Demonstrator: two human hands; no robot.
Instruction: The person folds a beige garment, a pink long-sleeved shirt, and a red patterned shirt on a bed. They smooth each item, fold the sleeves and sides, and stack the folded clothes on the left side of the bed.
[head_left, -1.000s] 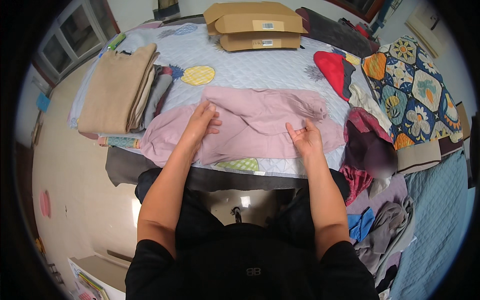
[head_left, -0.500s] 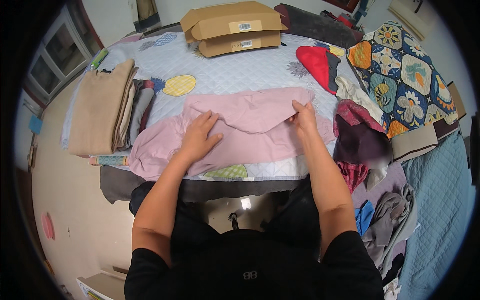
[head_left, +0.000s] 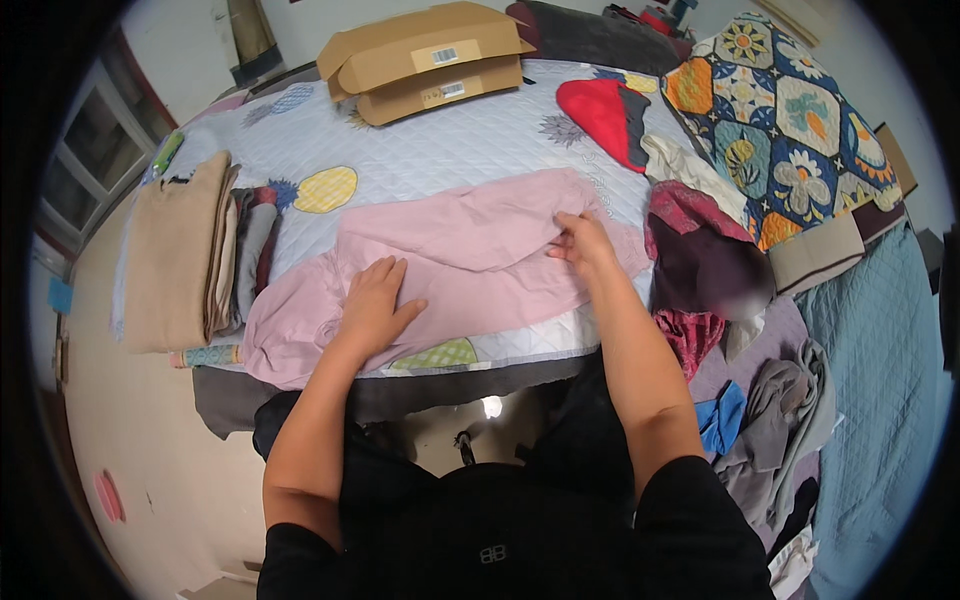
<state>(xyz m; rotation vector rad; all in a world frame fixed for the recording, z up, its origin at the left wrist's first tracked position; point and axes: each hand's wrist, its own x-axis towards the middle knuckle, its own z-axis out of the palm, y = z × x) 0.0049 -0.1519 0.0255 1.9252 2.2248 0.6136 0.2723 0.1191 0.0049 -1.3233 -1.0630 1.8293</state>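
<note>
A pale pink garment (head_left: 440,285) lies spread across the bed in front of me, its upper layer folded over along a loose, wavy edge and its left end bunched in wrinkles. Flat on its left part rests my left hand (head_left: 378,308), fingers stretched and thumb spread. My right hand (head_left: 583,243) touches the garment near its right end, at the folded layer's edge. The right fingers are bent, with the tips apart, and nothing shows clearly pinched between them.
Folded clothes (head_left: 178,260) are stacked at left. Cardboard boxes (head_left: 420,65) stand at the back of the quilted bed cover (head_left: 440,150). To the right lie a red and grey item (head_left: 605,120), a dark purple garment (head_left: 690,255), grey clothes (head_left: 765,410) and a patterned quilt (head_left: 790,120).
The view has shifted slightly. My right fingers have loosened from a pinch on the upper layer, and that layer lies flatter. My left hand stays flat on the garment.
</note>
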